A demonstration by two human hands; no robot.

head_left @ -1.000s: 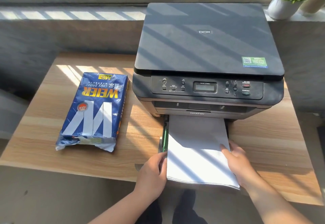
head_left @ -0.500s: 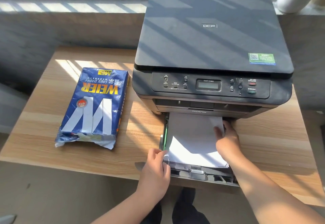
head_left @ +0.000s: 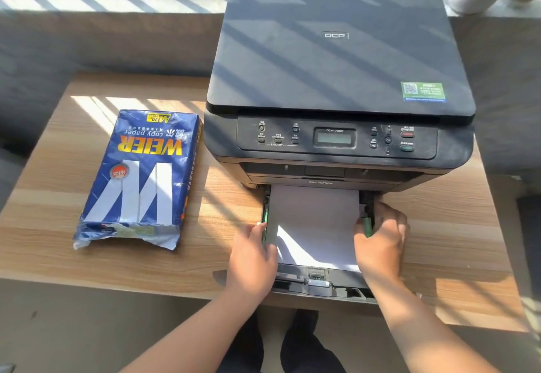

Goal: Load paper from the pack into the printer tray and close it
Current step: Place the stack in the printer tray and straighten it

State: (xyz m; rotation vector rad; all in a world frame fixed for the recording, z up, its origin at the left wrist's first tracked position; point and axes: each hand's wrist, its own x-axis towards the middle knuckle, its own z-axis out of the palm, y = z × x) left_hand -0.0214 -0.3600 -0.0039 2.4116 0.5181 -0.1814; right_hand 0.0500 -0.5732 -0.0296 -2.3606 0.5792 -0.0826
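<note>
White paper [head_left: 316, 226] lies in the printer's [head_left: 336, 79] pulled-out tray [head_left: 319, 284]. The left hand [head_left: 251, 258] fingers curl on the tray's left green guide [head_left: 265, 214]; the right hand [head_left: 380, 243] fingers pinch the right guide [head_left: 366, 226]. The torn blue pack [head_left: 137, 179] rests on the surface [head_left: 58, 197].

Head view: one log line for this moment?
step: seat paper | tray: open | left hand, right hand: at side guides | pack: on table

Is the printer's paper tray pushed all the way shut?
No, the tray sticks out from the printer, with white paper showing in it.

one printer [head_left: 336, 79], one paper pack [head_left: 137, 176], two hands [head_left: 251, 258]
</note>
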